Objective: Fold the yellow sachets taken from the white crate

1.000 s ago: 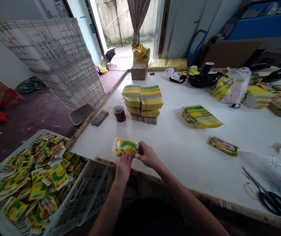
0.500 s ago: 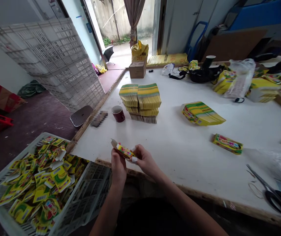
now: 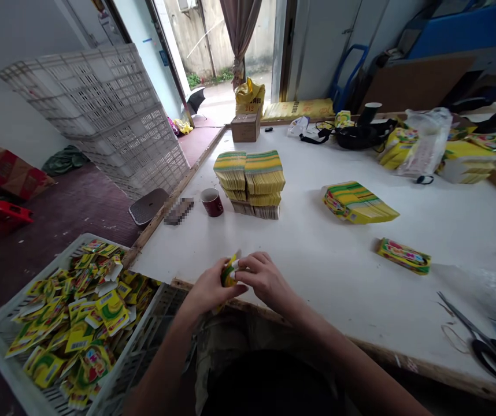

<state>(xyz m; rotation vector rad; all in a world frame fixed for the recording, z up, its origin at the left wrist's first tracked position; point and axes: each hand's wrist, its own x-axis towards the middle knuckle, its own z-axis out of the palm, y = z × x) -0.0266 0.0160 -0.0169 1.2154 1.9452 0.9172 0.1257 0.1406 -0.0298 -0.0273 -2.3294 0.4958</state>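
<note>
My left hand (image 3: 208, 289) and my right hand (image 3: 264, 278) meet at the near edge of the white table (image 3: 317, 254), both closed on one small yellow-green carton (image 3: 230, 271). Only its upper corner shows between the fingers. At lower left a white plastic crate (image 3: 144, 341) holds several loose folded cartons (image 3: 78, 323) of the same print. On the table stand a tall stack of flat cartons (image 3: 250, 182), a fanned bundle of flat cartons (image 3: 356, 202) and a single small bundle (image 3: 404, 255).
A dark red cup (image 3: 211, 202) stands beside the tall stack, a brown box (image 3: 245, 127) at the far table edge. Scissors (image 3: 486, 341) lie at the right front corner near clear plastic film. Empty white crates (image 3: 100, 115) lean at the left; a stool (image 3: 147, 205) stands below.
The carton was held up flat, then turned edge-on, and now sits lower, nearly enclosed by both hands at the table's edge.
</note>
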